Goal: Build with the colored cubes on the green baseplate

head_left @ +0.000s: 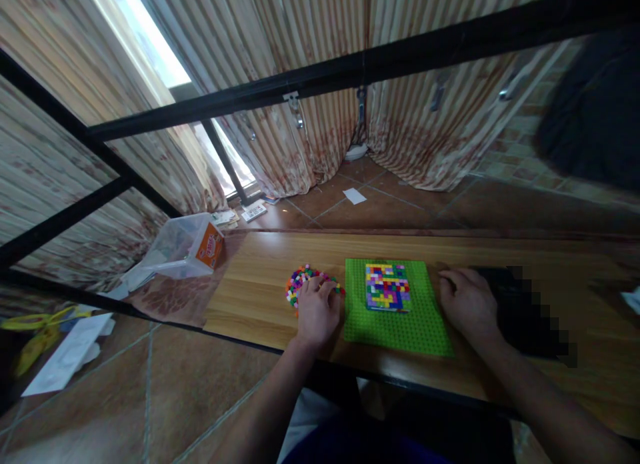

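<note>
My left hand (317,311) reaches over a pile of small coloured toy bricks (299,278) on the wooden table. Its fingers are bent and spread among the bricks, and the fingertips are partly hidden. Right of the pile lies a green baseplate (425,331). On it sits a squarish block of many-coloured bricks (387,287), with a jagged pattern on top. My right hand (469,303) rests on the table just off the baseplate's right edge. Its fingers curve loosely, thumb apart from them, and I see nothing held.
A dark flat object (520,311), partly pixelated, lies right of my right hand. A clear plastic bin (185,251) with an orange label stands beyond the table's left end. A black metal rail (325,84) crosses in front of the curtains (310,137). White paper (355,196) lies on the tiled floor.
</note>
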Demonstrator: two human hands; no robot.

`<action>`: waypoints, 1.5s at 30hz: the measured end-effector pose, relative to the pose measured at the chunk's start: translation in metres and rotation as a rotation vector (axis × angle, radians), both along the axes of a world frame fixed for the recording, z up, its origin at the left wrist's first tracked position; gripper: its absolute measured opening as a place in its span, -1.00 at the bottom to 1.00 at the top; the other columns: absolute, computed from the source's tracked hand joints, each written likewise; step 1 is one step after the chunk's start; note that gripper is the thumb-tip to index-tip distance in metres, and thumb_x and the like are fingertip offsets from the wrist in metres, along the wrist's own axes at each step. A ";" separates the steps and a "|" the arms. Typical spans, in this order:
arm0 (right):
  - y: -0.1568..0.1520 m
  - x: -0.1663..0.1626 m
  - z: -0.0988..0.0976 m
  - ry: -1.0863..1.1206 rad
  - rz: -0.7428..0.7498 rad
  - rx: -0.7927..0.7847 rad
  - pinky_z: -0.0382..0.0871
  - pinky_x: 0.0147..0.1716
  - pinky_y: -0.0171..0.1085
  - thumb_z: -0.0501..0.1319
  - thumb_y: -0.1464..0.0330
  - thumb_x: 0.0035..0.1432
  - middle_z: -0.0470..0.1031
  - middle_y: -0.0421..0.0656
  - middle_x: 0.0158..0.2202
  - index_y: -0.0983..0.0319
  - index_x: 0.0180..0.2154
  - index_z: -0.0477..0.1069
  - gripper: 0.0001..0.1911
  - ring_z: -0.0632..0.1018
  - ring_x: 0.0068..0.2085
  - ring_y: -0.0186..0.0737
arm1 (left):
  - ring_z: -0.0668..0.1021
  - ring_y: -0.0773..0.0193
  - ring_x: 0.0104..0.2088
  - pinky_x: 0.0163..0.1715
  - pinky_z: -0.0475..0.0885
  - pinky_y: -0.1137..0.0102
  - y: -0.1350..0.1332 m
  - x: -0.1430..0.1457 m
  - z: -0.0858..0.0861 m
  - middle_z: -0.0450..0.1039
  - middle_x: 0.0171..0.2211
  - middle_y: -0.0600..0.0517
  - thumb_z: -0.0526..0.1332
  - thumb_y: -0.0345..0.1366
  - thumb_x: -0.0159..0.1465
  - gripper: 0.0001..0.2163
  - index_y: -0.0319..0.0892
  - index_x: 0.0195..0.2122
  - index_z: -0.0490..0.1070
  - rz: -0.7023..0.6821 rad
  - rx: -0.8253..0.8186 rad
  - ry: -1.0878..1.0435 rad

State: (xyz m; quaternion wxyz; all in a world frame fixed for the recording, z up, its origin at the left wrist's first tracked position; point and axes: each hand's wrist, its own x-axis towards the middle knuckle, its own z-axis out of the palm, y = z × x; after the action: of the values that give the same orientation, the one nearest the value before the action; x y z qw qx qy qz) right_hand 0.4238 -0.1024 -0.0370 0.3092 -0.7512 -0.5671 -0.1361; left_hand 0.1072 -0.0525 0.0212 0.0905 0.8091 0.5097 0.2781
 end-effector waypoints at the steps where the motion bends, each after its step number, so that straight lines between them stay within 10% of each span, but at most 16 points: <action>1: 0.000 0.000 0.000 0.003 -0.003 -0.004 0.36 -0.13 -0.10 0.06 0.32 0.20 0.49 -0.01 -0.22 0.22 -0.28 0.51 -0.74 0.46 -0.20 -0.06 | 0.47 0.05 -0.04 0.03 0.35 0.10 0.000 0.004 0.001 0.48 -0.09 -0.09 0.21 -0.41 0.21 -0.82 -0.09 -0.18 0.51 -0.005 0.002 0.022; 23: 0.001 -0.004 0.005 0.026 -0.027 -0.015 0.35 -0.14 -0.14 0.06 0.33 0.19 0.49 -0.03 -0.23 0.22 -0.29 0.52 -0.75 0.45 -0.19 -0.08 | 0.46 0.03 -0.16 -0.07 0.30 0.12 0.002 0.012 0.005 0.50 -0.21 -0.11 0.09 -0.44 0.29 -0.82 -0.12 -0.26 0.48 0.003 -0.011 0.241; 45: 0.001 -0.005 0.006 0.043 -0.022 -0.013 0.37 -0.13 -0.14 0.08 0.35 0.20 0.48 -0.03 -0.21 0.23 -0.27 0.52 -0.77 0.44 -0.19 -0.09 | 0.57 0.28 -0.28 -0.24 0.41 0.42 -0.009 0.048 0.029 0.54 -0.30 0.03 0.13 -0.41 0.32 -0.88 -0.13 -0.20 0.45 -0.154 -0.330 -0.317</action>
State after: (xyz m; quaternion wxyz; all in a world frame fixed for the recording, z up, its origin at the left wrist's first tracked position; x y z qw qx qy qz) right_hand 0.4192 -0.1012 -0.0313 0.3150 -0.7621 -0.5529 -0.1195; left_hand 0.1548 -0.0617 0.0499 0.3210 0.7662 0.4645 0.3068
